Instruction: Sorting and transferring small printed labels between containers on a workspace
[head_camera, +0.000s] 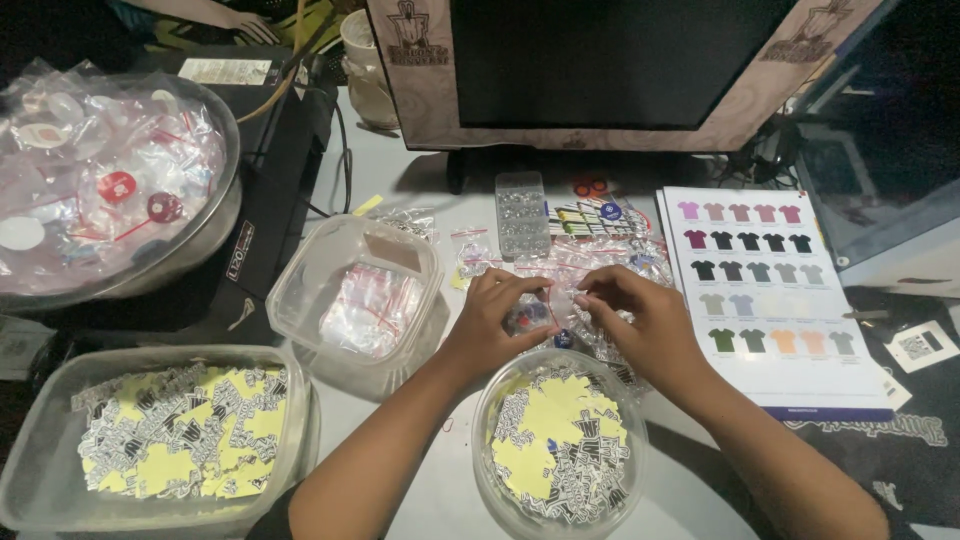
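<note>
**Two hands close on a small clear bag above a tub of stickers**

What sits inside the small clear plastic bag (530, 316) is hard to make out: a dark, roundish shape with a touch of red, blurred by the film. The right hand (640, 325) covers the bag's right edge, and a heap of similar bags (600, 255) behind it blends together. The monitor (600, 65) is cut off at the top, and another person's hand (240, 22) barely enters at the upper left.

The work lies on a pale desk (400, 175) in dim light. A sheet of coloured T-shirt swatches (765, 290) lies to the right. A round clear tub (560, 450) of die-cut stickers stands just below the hands, a rectangular one (160, 435) at lower left, a clear container (355, 300) of bagged items between, and a large metal bowl (120, 190) of bags at far left.

The left hand (495, 325) curls around the bag, fingers pinching its left side. The right hand meets it, fingertips narrowed onto the bag's top edge. Both forearms reach in from the bottom, over the round tub.
</note>
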